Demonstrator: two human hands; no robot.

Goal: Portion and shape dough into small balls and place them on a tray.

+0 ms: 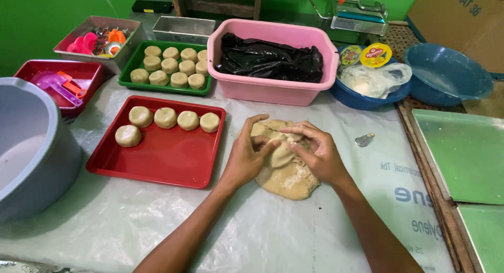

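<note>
Two bare hands knead a soft, tan slab of dough (286,170) lying on the plastic-sheeted table (157,225), just right of a glossy red tray (163,162). The left hand (247,157) and right hand (317,155) both curl their fingers over the dough's upper edge, pinching and folding it inward; its lower part is rough and crumbly. On the red tray sit five smooth, round dough discs (165,118) in a loose row. Behind it, a green tray (128,76) carries more discs, packed close. A pink plastic tub (273,89) lined with crumpled black plastic stands beyond the dough, and a grey basin (47,162) sits at the left edge.
</note>
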